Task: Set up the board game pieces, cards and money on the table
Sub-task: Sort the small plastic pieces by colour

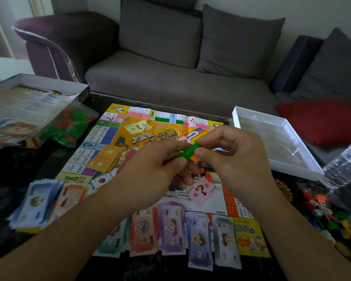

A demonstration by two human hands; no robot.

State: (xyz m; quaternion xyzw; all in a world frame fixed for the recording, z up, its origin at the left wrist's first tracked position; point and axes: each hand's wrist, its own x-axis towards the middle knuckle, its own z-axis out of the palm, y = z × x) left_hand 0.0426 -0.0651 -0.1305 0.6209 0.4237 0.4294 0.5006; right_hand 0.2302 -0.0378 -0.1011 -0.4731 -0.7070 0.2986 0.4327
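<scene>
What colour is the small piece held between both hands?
Green; the piece shows best in the head view, pinched between both hands.

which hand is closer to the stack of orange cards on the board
Left. The left hand is just right of the orange cards; the right hand is farther right, beyond the green piece.

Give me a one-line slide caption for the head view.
Both hands pinch a green piece above the board, money fanned along its near edge.

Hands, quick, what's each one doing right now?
Left hand: pinching the small green plastic piece.
Right hand: pinching the same piece's other end.
</scene>
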